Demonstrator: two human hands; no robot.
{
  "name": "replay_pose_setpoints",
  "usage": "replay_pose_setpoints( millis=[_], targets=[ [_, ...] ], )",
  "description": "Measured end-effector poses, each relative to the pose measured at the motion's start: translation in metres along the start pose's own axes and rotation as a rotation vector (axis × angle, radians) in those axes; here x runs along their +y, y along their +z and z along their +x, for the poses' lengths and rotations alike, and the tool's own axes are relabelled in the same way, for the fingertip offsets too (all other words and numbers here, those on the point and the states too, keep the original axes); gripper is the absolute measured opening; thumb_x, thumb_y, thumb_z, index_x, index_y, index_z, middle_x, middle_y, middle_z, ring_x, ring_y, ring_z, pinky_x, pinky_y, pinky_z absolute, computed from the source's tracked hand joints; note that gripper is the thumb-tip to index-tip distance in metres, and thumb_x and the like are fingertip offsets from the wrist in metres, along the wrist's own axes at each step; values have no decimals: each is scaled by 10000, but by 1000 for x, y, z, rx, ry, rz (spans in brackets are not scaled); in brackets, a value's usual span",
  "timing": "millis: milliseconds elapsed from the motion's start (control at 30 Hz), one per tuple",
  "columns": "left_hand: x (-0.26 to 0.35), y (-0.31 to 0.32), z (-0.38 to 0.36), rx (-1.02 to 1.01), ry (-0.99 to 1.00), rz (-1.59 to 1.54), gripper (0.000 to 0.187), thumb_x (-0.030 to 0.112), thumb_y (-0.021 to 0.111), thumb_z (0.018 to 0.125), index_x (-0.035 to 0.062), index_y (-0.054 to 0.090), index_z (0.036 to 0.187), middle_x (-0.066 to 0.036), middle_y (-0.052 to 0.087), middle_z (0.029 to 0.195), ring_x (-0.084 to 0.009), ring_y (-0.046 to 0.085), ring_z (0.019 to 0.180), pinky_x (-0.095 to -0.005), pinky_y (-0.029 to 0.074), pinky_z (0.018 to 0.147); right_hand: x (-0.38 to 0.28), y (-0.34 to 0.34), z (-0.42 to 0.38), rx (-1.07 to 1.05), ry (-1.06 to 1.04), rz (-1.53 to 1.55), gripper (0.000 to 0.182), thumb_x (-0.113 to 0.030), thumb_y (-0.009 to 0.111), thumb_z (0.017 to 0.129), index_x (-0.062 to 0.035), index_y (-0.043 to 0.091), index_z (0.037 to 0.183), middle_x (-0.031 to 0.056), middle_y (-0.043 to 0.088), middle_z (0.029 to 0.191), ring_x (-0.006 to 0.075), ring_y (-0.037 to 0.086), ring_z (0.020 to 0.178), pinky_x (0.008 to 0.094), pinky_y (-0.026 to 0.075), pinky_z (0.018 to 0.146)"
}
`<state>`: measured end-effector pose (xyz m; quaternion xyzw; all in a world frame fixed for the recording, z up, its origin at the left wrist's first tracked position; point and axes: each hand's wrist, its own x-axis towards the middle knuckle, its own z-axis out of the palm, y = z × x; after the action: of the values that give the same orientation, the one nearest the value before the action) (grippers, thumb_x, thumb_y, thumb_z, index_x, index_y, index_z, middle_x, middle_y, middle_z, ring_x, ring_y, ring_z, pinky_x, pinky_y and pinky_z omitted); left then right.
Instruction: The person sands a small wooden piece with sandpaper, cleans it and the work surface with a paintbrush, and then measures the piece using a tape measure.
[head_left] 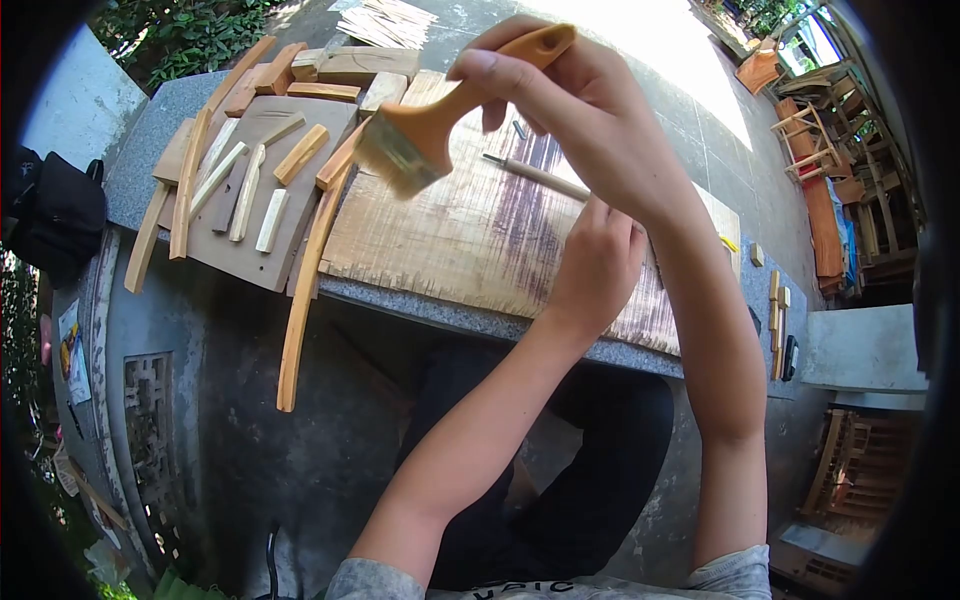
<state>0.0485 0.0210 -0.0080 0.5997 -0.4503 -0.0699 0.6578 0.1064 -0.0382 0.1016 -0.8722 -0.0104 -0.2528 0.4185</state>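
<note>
My right hand is closed around the orange handle of a flat paintbrush, raised above the board with its pale bristles angled down to the left. Below it, my left hand rests close over the wooden board, fingers curled. A slim grey rod-shaped tool with a dark narrow tip runs to those fingertips, which seem to pinch its end; my right wrist partly covers that spot. Dark purplish stains mark the board's middle, and its near edge is ragged.
On the left of the stone table, several wood strips and blocks lie on a grey-brown board. One long curved strip overhangs the front edge. A black bag sits far left. Small tools lie at the right end; wooden furniture stands beyond.
</note>
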Motion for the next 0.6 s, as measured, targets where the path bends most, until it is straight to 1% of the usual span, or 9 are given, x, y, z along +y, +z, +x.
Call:
replay_pose_setpoints(
  millis=[100,133,200,300,400,467,533,567,600],
  targets=[
    [-9,3,-3,-32,61,-52,346,63,647,954,-83,593,1263,-258,615,1290,-439,650,1107,-507,499,1003,-10,13,-6,-255,251,-28,502,-538,642,1022,-61,763,1116,58,714,783,128,617,635,326,434,544],
    [-6,0,-2,-28,65,-56,363,86,657,956,-75,591,1275,-250,622,1290,-424,642,1133,-497,483,1028,3,23,-5,-195,200,-394,440,-477,623,1044,-60,758,1075,95,717,779,177,630,611,313,425,535],
    [2,-6,0,-19,74,-64,398,130,675,960,-60,587,1299,-233,636,1289,-395,627,1183,-478,453,1080,14,23,5,143,-355,-788,357,-416,610,1059,-84,742,1047,109,727,781,227,663,645,328,470,647],
    [-2,-8,1,-32,93,-86,448,128,693,942,-47,567,1334,-216,624,1310,-356,579,1251,-462,423,1107,7,28,10,183,-91,-256,257,-355,610,1062,-123,713,1023,71,725,784,239,689,718,378,466,816],
    [0,-11,1,-57,83,-106,435,114,664,965,-45,552,1355,-220,597,1344,-366,574,1249,-479,428,1099,6,28,1,-66,-140,-690,161,-302,639,1045,-157,709,1048,33,730,815,228,698,786,421,413,927],
    [3,-11,1,5,27,-69,416,105,637,988,-41,545,1366,-224,578,1363,-372,577,1245,-482,453,1076,24,10,9,120,-466,-1129,107,-267,684,1017,-182,734,1059,2,772,904,224,703,808,438,405,921],
    [5,-1,3,136,-52,24,398,97,611,1008,-35,541,1377,-226,559,1380,-370,581,1250,-471,491,1046,7,-17,12,283,-316,-789,150,-262,693,1022,-172,763,1120,-33,768,900,107,627,750,309,431,757],
    [1,-1,3,137,-81,17,375,108,577,1047,-34,535,1391,-236,526,1430,-358,576,1279,-414,544,996,-15,-38,7,238,-47,-554,204,-227,652,1066,-42,734,1091,60,757,892,107,667,839,293,491,725],
    [-2,-3,7,172,-67,3,378,143,533,1095,-30,519,1432,-201,556,1421,-291,609,1255,-356,558,976,-12,-51,-4,313,-1,-497,201,-243,654,1062,-74,748,1115,69,758,961,132,657,824,304,487,734]
  ],
)
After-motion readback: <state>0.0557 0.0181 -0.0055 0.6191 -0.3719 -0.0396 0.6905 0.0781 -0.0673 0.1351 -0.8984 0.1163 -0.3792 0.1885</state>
